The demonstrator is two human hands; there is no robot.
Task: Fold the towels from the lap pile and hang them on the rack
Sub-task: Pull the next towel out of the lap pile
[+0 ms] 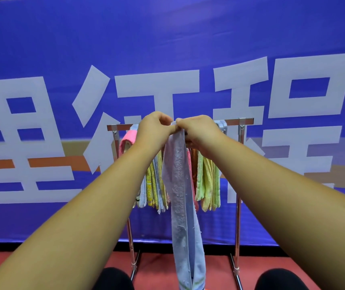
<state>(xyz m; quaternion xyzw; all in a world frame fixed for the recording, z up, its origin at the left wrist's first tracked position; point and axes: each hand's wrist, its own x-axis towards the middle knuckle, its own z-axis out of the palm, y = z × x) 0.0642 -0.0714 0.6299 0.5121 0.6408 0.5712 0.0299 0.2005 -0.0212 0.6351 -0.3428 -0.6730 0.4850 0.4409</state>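
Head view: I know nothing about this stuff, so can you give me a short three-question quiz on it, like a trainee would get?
1. True or false: the left hand and the right hand both pinch the top of the light blue towel.
2. Where on the rack does the pink towel hang? A) near its left end B) near its right end C) on its base
3. Fill in: the banner behind the rack is ___ with white characters.
Key: 1 true; 2 A; 3 blue.
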